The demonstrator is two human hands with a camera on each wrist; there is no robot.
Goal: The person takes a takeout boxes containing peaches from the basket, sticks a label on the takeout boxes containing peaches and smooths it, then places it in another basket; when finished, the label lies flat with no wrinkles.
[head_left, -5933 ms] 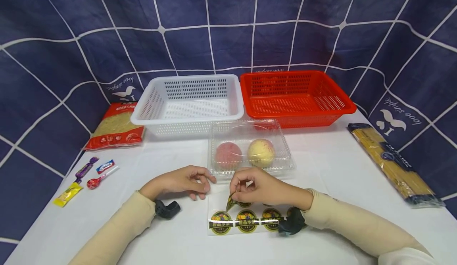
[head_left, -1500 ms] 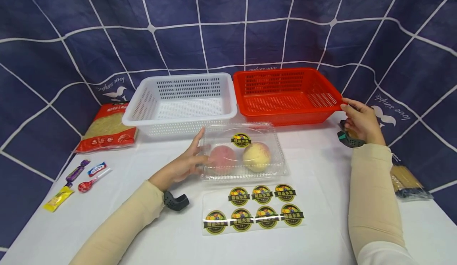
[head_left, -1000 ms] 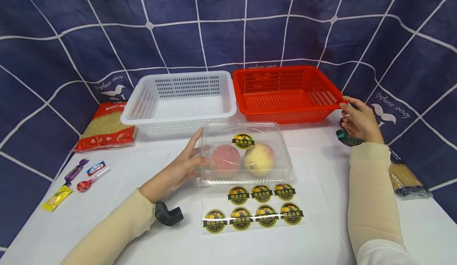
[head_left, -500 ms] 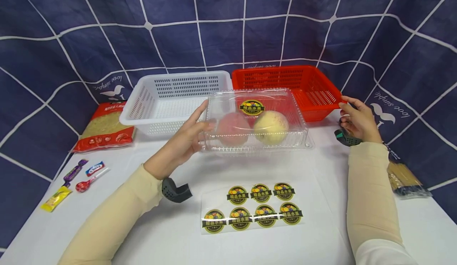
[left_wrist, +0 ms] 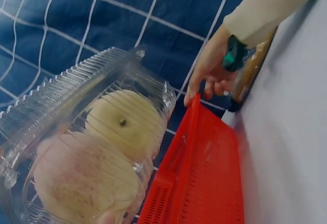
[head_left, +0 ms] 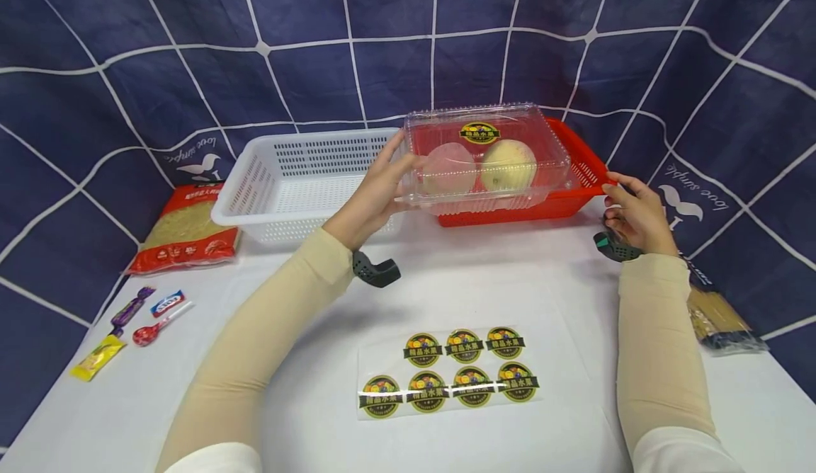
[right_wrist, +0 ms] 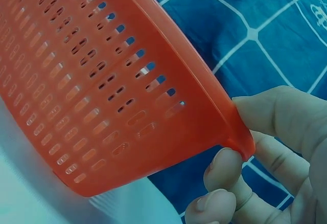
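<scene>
My left hand (head_left: 376,190) grips the left end of a clear plastic clamshell box (head_left: 487,158) and holds it in the air over the red basket (head_left: 583,172). Inside lie a pink peach (head_left: 446,168) and a yellow peach (head_left: 508,165), with a round label sticker (head_left: 479,132) on the lid. The left wrist view shows the box (left_wrist: 76,147) from below, above the red basket (left_wrist: 204,178). My right hand (head_left: 631,211) holds the basket's right front corner; in the right wrist view its fingers (right_wrist: 276,152) pinch the rim (right_wrist: 240,137).
An empty white basket (head_left: 299,175) stands left of the red one. A sticker sheet (head_left: 449,370) lies near the front. A red noodle bag (head_left: 185,232) and several sweets (head_left: 134,317) lie at the left, a spaghetti pack (head_left: 720,317) at the right.
A sticker went from the sheet onto the lid. My left hand then lifted the box off the table, up and back over the red basket. My right hand stays on the basket corner.
</scene>
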